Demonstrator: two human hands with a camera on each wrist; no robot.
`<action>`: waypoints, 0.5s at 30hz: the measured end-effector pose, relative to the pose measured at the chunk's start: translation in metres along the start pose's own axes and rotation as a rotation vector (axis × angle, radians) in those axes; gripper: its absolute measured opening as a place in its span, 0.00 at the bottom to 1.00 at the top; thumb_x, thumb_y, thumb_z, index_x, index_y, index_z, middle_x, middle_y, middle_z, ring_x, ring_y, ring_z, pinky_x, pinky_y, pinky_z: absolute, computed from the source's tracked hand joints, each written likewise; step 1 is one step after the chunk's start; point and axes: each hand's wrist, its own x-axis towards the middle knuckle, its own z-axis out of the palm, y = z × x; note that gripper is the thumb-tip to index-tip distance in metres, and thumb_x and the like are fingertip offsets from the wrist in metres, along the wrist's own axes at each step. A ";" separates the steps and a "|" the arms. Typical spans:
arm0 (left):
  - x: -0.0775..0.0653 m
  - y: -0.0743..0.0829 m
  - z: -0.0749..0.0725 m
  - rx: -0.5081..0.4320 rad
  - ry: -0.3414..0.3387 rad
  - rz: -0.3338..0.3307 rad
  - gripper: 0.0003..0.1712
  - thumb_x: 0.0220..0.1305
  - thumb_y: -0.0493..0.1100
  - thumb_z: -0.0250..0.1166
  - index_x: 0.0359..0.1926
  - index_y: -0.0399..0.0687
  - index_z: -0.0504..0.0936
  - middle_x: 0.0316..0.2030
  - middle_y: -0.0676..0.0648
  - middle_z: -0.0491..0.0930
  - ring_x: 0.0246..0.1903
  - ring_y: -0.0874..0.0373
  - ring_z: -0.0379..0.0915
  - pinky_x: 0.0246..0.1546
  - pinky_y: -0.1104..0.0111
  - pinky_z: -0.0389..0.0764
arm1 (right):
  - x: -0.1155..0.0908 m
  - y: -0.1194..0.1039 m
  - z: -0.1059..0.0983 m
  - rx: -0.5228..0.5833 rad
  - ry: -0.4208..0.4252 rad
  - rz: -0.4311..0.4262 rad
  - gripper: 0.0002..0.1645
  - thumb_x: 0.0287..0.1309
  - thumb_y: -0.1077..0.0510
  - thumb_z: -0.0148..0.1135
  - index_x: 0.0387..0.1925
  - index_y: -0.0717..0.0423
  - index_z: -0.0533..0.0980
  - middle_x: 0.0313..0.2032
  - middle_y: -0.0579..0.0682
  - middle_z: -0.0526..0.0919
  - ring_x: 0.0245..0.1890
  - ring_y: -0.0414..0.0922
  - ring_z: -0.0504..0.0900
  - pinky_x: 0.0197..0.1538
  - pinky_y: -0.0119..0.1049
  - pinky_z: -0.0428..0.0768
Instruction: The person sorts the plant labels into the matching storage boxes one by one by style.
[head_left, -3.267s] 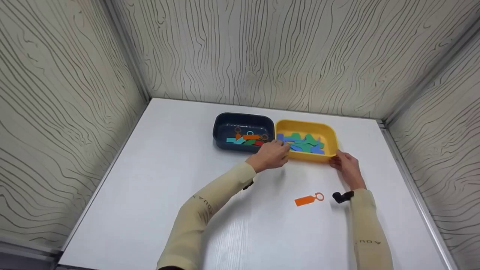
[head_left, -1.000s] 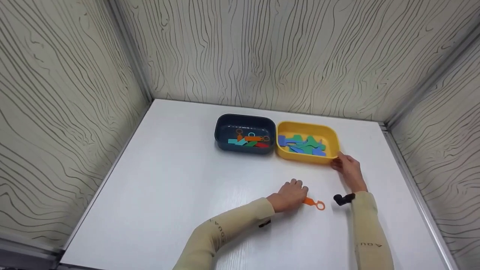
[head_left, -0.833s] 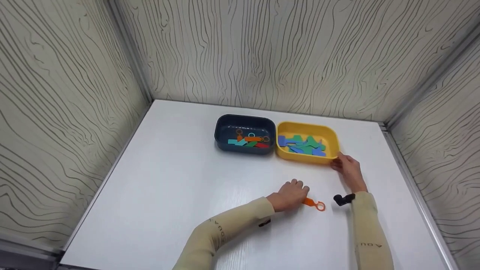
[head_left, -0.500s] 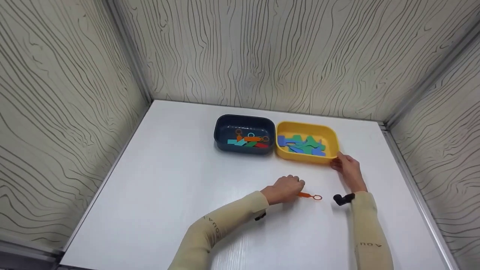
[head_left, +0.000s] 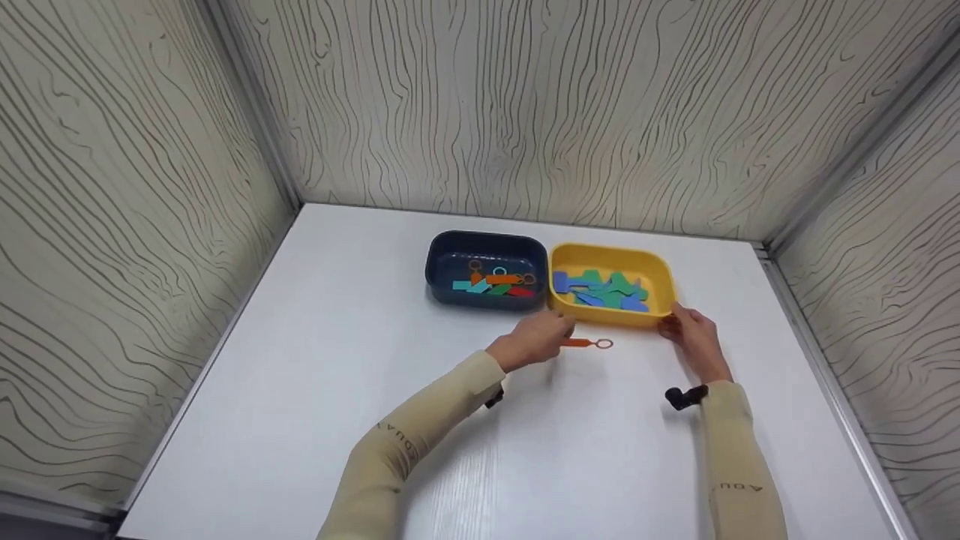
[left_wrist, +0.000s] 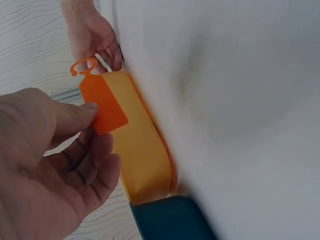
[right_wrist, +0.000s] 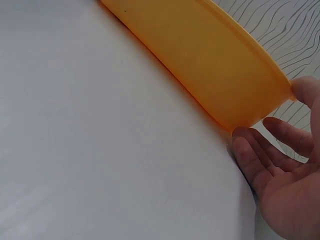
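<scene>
My left hand [head_left: 534, 341] pinches an orange tag with a ring at one end [left_wrist: 103, 105] between thumb and fingers. In the head view the tag is off the table, just in front of the yellow bin [head_left: 619, 318], its ring pointing right. My right hand [head_left: 694, 337] steadies the yellow bin at its front right corner. In the right wrist view the thumb [right_wrist: 306, 90] is at the rim and the fingertips touch low on the corner. Blue and green flat pieces [head_left: 611, 292] lie inside the yellow bin.
A dark blue bin [head_left: 487, 300] stands directly left of the yellow one. It holds orange, turquoise, green and red tags [head_left: 501, 280]. Both stand on a white table [head_left: 330, 360] near the back wall [head_left: 517, 112], with patterned panels on both sides.
My left hand went from the bins to the orange tag on the table, took hold of it, lifted it and carried it back and left toward the bins. My right hand stayed at the corner.
</scene>
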 end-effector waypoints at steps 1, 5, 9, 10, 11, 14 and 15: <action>0.000 -0.004 -0.004 -0.010 0.004 -0.011 0.12 0.66 0.37 0.64 0.49 0.50 0.81 0.40 0.52 0.82 0.34 0.60 0.73 0.40 0.72 0.80 | -0.002 -0.001 0.001 0.002 -0.008 0.000 0.40 0.68 0.37 0.51 0.67 0.64 0.60 0.52 0.51 0.74 0.56 0.44 0.78 0.67 0.37 0.72; 0.000 -0.018 -0.021 -0.009 0.040 -0.051 0.10 0.69 0.39 0.61 0.49 0.49 0.80 0.41 0.50 0.81 0.37 0.58 0.74 0.43 0.70 0.81 | -0.007 -0.006 0.002 -0.012 -0.025 0.007 0.43 0.70 0.38 0.50 0.70 0.65 0.56 0.54 0.52 0.73 0.60 0.47 0.75 0.69 0.39 0.69; -0.001 -0.033 -0.037 0.030 0.078 -0.082 0.10 0.71 0.43 0.59 0.50 0.48 0.78 0.41 0.49 0.81 0.40 0.57 0.76 0.44 0.67 0.81 | -0.005 -0.004 0.001 -0.002 -0.015 0.005 0.41 0.69 0.39 0.51 0.68 0.65 0.58 0.50 0.50 0.75 0.56 0.44 0.78 0.66 0.37 0.73; -0.001 -0.038 -0.040 0.036 0.086 -0.089 0.09 0.71 0.43 0.60 0.49 0.48 0.78 0.41 0.48 0.80 0.40 0.56 0.76 0.44 0.67 0.81 | -0.004 -0.004 0.001 0.011 -0.014 0.002 0.40 0.69 0.39 0.52 0.67 0.65 0.59 0.49 0.49 0.76 0.54 0.43 0.79 0.65 0.36 0.74; -0.001 -0.042 -0.043 0.045 0.091 -0.095 0.09 0.71 0.44 0.60 0.49 0.48 0.78 0.41 0.48 0.80 0.41 0.56 0.76 0.44 0.66 0.81 | -0.002 -0.003 0.000 0.028 -0.012 -0.003 0.38 0.69 0.40 0.52 0.66 0.65 0.60 0.48 0.49 0.77 0.52 0.42 0.80 0.64 0.36 0.74; -0.002 -0.055 -0.051 0.045 0.097 -0.122 0.10 0.70 0.43 0.60 0.50 0.48 0.78 0.43 0.48 0.80 0.43 0.55 0.77 0.45 0.64 0.81 | 0.004 0.001 -0.002 0.075 -0.009 -0.016 0.34 0.69 0.42 0.54 0.61 0.64 0.63 0.45 0.48 0.78 0.49 0.40 0.82 0.62 0.34 0.76; -0.002 -0.059 -0.053 0.041 0.098 -0.132 0.10 0.70 0.42 0.60 0.50 0.48 0.78 0.44 0.48 0.80 0.43 0.54 0.77 0.46 0.64 0.81 | 0.005 0.003 -0.003 0.074 -0.008 -0.014 0.33 0.68 0.41 0.54 0.60 0.62 0.64 0.44 0.47 0.78 0.48 0.40 0.82 0.61 0.34 0.77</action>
